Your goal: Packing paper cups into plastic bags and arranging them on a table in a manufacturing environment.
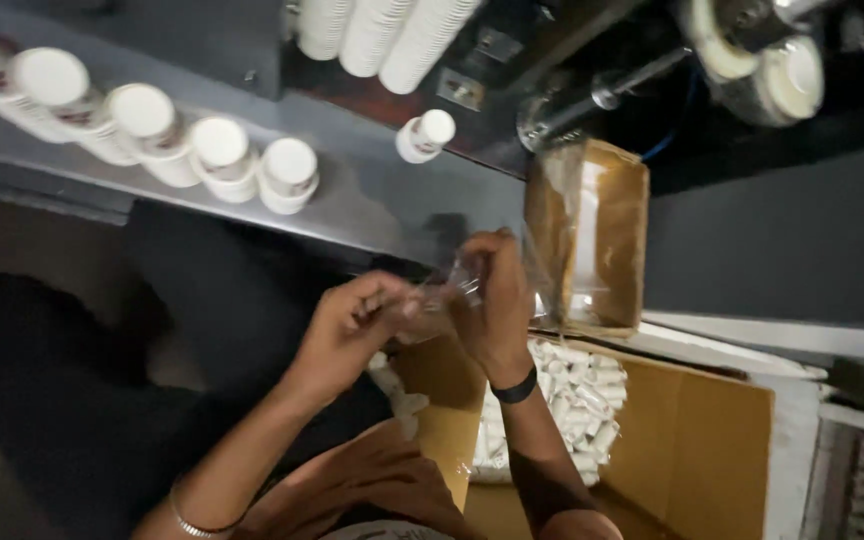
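Frame centre: left hand point(352, 330) and right hand point(497, 300) are both pinching a clear bag point(442, 290), its long axis running roughly left-right between them. Five white jars point(152, 125) are lining the shelf point(372, 200) upper left, a sixth point(424, 135) standing apart; two cardboard boxes point(592, 235) are sitting right of centre.

White jars point(152, 135) lined on grey ledge point(362, 195); lone jar point(424, 135); open cardboard box point(602, 240).

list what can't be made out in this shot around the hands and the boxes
- Head view: the clear plastic piece between the left hand and right hand is blurred; its kind and each grip are unclear.
- Large carton: right forearm hides part of the small white containers.
- Row of white-capped jars: cut off by the left edge.
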